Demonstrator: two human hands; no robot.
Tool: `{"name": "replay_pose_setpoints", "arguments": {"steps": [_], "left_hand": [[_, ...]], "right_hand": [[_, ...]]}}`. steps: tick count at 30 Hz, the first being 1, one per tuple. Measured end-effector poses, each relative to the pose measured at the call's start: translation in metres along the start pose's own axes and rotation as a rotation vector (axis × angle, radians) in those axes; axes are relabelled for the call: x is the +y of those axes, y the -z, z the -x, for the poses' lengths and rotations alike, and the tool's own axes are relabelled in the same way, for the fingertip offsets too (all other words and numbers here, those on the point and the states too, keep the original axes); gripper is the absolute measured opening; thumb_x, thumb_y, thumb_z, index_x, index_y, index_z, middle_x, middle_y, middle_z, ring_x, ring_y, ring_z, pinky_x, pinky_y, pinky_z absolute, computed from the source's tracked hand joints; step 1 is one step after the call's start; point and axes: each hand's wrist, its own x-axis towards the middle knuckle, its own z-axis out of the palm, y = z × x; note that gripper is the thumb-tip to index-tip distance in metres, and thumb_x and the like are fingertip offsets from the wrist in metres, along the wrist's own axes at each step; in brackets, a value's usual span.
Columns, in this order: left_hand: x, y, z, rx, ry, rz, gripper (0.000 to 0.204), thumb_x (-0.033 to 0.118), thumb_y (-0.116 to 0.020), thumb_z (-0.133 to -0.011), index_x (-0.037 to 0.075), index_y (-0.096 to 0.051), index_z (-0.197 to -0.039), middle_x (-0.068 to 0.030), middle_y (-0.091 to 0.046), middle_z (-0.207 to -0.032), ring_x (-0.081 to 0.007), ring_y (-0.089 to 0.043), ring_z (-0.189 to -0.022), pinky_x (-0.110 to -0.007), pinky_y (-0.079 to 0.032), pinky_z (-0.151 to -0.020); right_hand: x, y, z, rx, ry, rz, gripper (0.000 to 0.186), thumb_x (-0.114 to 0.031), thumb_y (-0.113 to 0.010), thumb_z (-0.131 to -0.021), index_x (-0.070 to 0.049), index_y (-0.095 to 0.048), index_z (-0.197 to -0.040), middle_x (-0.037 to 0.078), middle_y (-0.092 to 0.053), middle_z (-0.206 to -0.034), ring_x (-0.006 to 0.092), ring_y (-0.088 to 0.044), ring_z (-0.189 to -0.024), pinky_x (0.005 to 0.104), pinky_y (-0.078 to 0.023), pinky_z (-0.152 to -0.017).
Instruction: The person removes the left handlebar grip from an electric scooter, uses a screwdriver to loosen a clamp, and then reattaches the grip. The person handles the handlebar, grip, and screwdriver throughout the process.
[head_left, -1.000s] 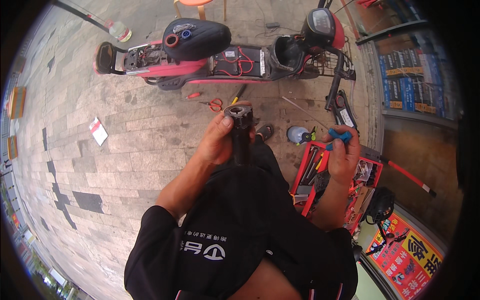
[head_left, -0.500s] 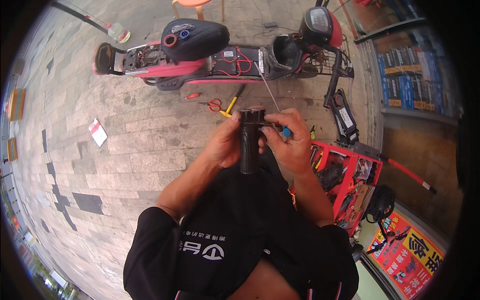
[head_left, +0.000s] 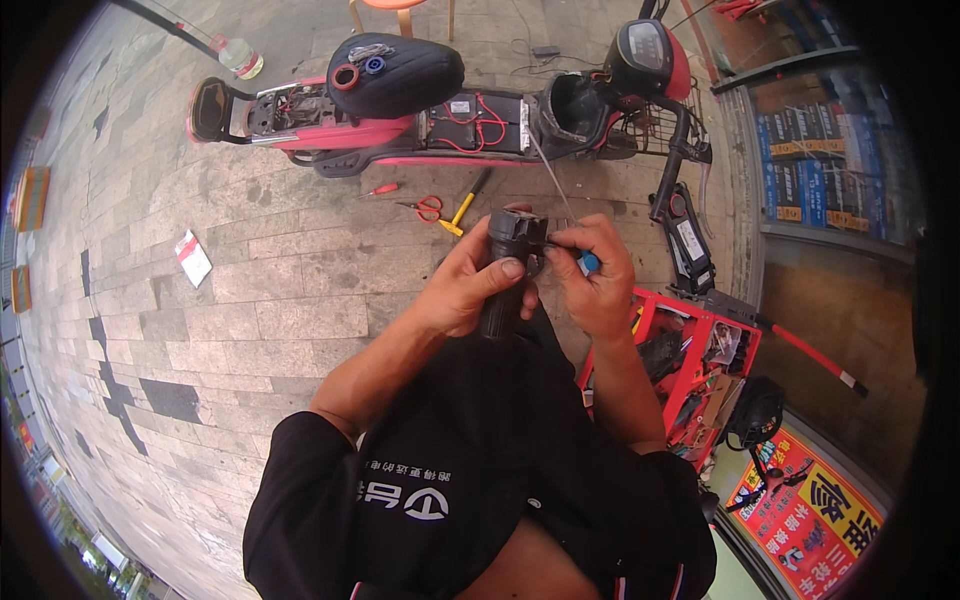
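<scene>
My left hand (head_left: 468,290) is closed around a black ribbed handlebar grip (head_left: 513,234) with a chunky housing at its top, the thumb pressing across its front. Beside it, my right hand (head_left: 598,290) is closed on a blue-handled long-shafted tool (head_left: 590,263); its thumb and forefinger reach to the housing's right side, and what the fingertips touch is too small to make out. The tool's thin metal shaft points up and away from me. A yellow-and-black hammer (head_left: 464,208), red-handled scissors (head_left: 428,207) and a red-handled screwdriver (head_left: 384,189) lie on the paving beyond my hands.
A pink scooter (head_left: 367,133) stands ahead with its deck open and a black seat (head_left: 395,75) resting on it. A red tool cart (head_left: 690,312) stands at my right beside a glass storefront with stacked boxes (head_left: 815,155). A plastic jug (head_left: 240,60) and white packet (head_left: 194,258) sit on the paving.
My right hand has moved left to the grip housing, carrying the blue-handled tool. The grip has turned more upright, and my left thumb has shifted down across its front.
</scene>
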Motion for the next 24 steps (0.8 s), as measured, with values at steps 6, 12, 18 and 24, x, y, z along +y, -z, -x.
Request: {"name": "replay_pose_setpoints", "arguments": {"steps": [6,12,18,24], "left_hand": [[-0.009,-0.006,-0.008,0.091,-0.165,-0.097,0.063,0.007,-0.064,-0.084,0.010,-0.029,-0.136,-0.0112,-0.051,-0.118,-0.0233,-0.059,-0.096,-0.037,-0.050,-0.081],[-0.010,-0.009,-0.018,0.170,-0.362,0.059,0.066,0.005,-0.065,-0.082,0.012,-0.027,-0.135,-0.0135,-0.048,-0.124,-0.0286,-0.048,-0.117,-0.041,-0.042,-0.095],[-0.005,0.002,-0.016,0.098,-0.328,-0.054,0.067,0.017,-0.067,-0.082,0.006,-0.029,-0.136,-0.0178,-0.045,-0.131,-0.0332,-0.048,-0.118,-0.043,-0.041,-0.097],[0.020,0.020,-0.002,0.039,-0.041,-0.558,0.073,0.031,-0.076,-0.075,-0.001,-0.042,-0.131,-0.0123,-0.058,-0.119,-0.0219,-0.054,-0.112,-0.035,-0.040,-0.097]], "right_hand": [[0.002,-0.005,0.005,0.121,-0.064,-0.099,0.025,-0.008,-0.071,-0.075,-0.001,-0.060,-0.096,0.006,-0.051,-0.085,0.0144,-0.050,-0.076,0.0257,-0.040,-0.064],[0.012,-0.011,0.022,-0.037,-0.092,-0.056,0.042,-0.027,-0.076,-0.072,-0.001,-0.059,-0.100,0.005,-0.054,-0.085,0.0133,-0.050,-0.078,0.0243,-0.041,-0.065],[0.019,-0.006,0.045,-0.104,-0.496,-0.467,0.041,-0.029,-0.076,-0.076,0.000,-0.059,-0.100,0.000,-0.058,-0.080,0.0084,-0.052,-0.071,0.0210,-0.041,-0.060],[0.026,0.039,0.049,-0.170,-0.746,-0.592,0.040,-0.022,-0.076,-0.077,0.001,-0.059,-0.104,-0.001,-0.057,-0.073,0.0054,-0.051,-0.062,0.0202,-0.042,-0.057]]}}
